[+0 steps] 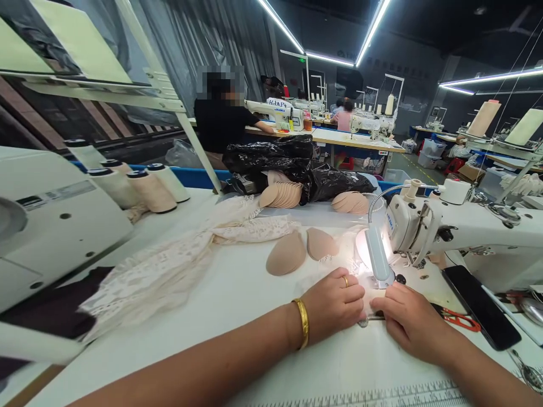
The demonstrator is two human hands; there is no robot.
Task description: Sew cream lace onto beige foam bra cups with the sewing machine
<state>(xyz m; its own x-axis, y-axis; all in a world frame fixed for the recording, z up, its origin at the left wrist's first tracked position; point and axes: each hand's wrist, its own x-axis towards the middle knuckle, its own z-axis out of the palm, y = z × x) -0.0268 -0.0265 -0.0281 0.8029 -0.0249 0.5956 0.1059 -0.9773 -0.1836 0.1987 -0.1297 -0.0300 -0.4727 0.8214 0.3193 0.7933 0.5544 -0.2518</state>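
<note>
Pale fabric (373, 295) lies between both hands (333, 302) (413, 319), near their fingertips.

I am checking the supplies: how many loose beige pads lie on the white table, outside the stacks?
2: one pad beyond the bracelet, another pad to its right, nearer the lamp. Glare may hide more.

A dark phone (481, 305) lies at the right beside red-handled scissors (470, 323), and a ruler scale (360, 398) runs along the near part of the table. At the left, cones of thread (151, 192) stand close together near a white machine (59, 195). Farther back, black plastic bags (271, 154) lie heaped, a co-worker (220, 127) in a black top works at another table, and strip lights (373, 31) shine overhead.
</note>
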